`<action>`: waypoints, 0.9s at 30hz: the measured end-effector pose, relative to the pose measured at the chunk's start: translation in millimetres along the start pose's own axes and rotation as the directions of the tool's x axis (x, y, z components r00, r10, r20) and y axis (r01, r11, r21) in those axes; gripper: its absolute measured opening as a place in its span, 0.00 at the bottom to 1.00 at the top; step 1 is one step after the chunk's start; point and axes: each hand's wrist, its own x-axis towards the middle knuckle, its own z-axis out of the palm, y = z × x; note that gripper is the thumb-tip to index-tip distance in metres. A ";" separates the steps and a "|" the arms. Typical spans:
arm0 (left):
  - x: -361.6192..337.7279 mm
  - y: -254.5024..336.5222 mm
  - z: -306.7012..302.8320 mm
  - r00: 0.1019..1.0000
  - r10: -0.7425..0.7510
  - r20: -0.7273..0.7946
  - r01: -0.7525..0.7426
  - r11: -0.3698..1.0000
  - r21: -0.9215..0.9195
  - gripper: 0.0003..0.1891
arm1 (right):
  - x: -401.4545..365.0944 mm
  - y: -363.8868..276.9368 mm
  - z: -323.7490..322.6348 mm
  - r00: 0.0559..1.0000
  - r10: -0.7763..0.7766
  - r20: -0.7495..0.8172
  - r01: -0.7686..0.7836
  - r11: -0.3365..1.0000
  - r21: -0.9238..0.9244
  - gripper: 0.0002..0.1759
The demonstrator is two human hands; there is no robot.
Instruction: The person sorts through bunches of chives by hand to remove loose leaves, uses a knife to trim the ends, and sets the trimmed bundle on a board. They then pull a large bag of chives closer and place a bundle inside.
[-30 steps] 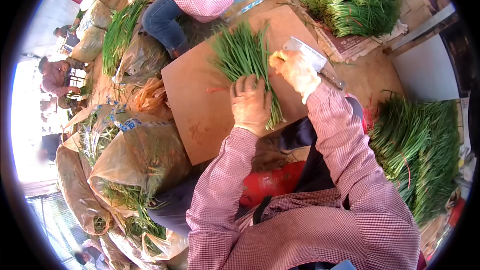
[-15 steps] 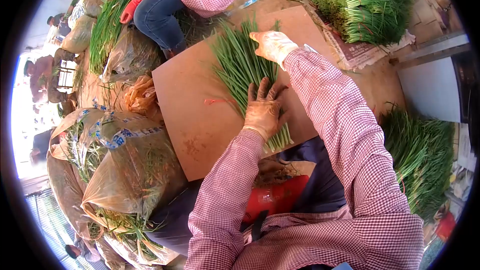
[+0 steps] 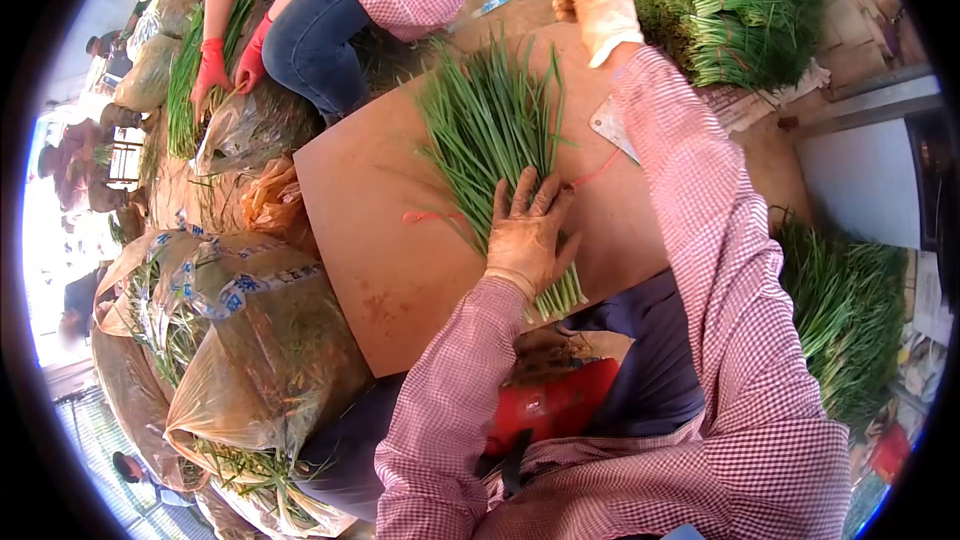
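A bundle of long green chives (image 3: 490, 110) lies on a brown board (image 3: 370, 270) across my lap, its pale cut ends toward me. My left hand (image 3: 527, 235), in a soiled thin glove, rests flat on the lower part of the bundle with fingers spread. A red tie (image 3: 598, 170) shows on both sides of the bundle. My gloved right hand (image 3: 600, 12) is raised past the board's far right corner, its fingers loosely bent and apart. Nothing shows in it, though its palm is hidden. A flat metal piece with holes (image 3: 612, 127) is partly covered by my right sleeve.
Stacked tied chives (image 3: 750, 10) stand at the far right, with more greens (image 3: 840, 310) by my right side. Plastic bags of greens (image 3: 260, 340) sit at left. Across from me, a co-worker's red-gloved hands (image 3: 212, 70) hold long greens over a bag.
My right hand has moved from beside the chives up and away past the board, uncovering the metal piece and tie. My left hand stays on the bundle. Both co-worker's gloves now show.
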 end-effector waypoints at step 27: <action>-1.4 -11.8 18.3 1.000 0.014 -0.001 -0.014 1.000 0.016 0.31 | -193.0 -100.5 -9.8 0.040 -0.123 0.992 -0.254 0.959 0.129 0.10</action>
